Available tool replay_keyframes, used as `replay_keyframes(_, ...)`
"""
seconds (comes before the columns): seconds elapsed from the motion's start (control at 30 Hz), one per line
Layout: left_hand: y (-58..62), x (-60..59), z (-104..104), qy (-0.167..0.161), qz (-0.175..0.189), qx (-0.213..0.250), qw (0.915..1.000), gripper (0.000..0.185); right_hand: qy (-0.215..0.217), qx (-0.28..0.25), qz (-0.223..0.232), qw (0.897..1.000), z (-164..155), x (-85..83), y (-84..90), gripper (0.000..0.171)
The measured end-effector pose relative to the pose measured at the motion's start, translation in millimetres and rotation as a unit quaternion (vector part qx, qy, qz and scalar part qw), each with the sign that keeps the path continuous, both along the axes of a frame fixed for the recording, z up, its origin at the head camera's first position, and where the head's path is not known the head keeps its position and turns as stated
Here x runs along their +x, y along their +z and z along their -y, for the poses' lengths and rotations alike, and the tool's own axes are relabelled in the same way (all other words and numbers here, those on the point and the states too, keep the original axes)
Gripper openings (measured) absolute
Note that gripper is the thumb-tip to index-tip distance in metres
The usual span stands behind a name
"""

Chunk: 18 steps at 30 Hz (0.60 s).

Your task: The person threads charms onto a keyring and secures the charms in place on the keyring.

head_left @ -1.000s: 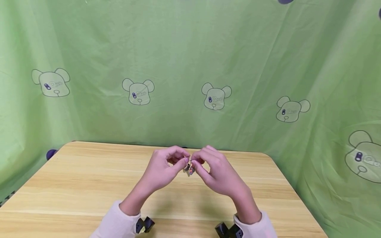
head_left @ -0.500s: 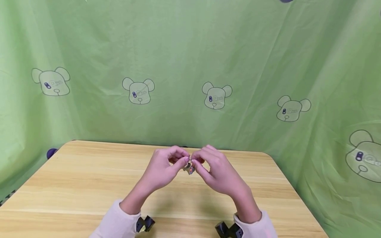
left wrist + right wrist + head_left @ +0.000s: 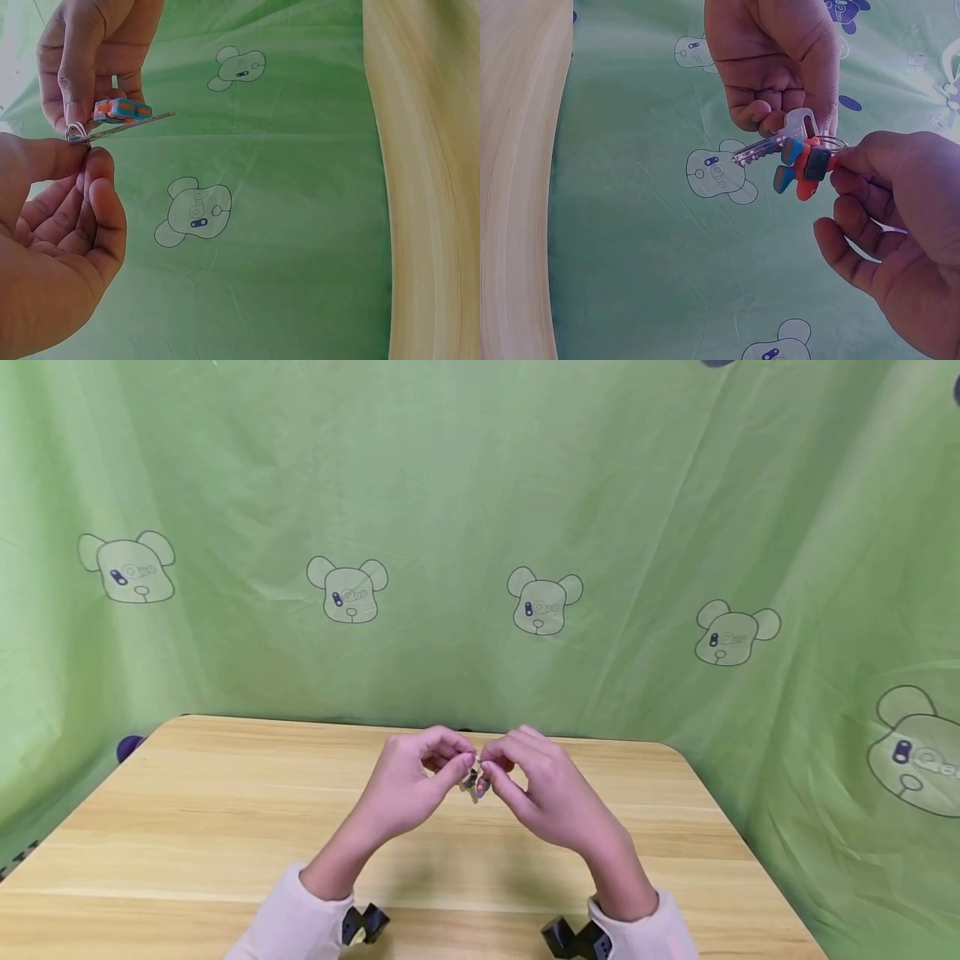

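Note:
Both hands are close together above the table. My left hand (image 3: 408, 785) pinches the head of a silver key (image 3: 763, 151) between thumb and index finger. My right hand (image 3: 547, 789) pinches a thin metal key ring (image 3: 77, 132), its fingertips against a small orange and blue figure charm (image 3: 810, 166). In the right wrist view the key's toothed blade points left, just behind the charm. The left wrist view shows the ring's wire looping by the key's head. Fingertips partly cover the ring, so how far the key is threaded on it cannot be told.
A wood-grain table (image 3: 225, 810) lies under the hands. Green cloth (image 3: 450, 485) printed with bear heads hangs behind it and at its sides. Black wrist cameras (image 3: 576, 939) sit by the light sleeves (image 3: 292, 918).
Both hands stay nearly in place, still pinching. The charm and key hanging beneath the fingertips swing and turn slightly.

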<state>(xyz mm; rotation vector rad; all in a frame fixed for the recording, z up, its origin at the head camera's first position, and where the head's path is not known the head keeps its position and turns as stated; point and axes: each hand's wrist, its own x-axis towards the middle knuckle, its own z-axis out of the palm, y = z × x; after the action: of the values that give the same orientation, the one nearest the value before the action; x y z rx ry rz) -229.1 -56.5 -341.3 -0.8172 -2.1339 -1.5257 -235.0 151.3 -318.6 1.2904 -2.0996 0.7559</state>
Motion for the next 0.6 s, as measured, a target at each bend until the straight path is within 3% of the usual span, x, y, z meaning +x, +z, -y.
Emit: replay_keyframes(0.6,1.6,0.8,0.7,0.01,0.011,0.005,0.9999,0.002,-0.009,0.006,0.014,1.0,0.0,1.3,1.0,0.01)
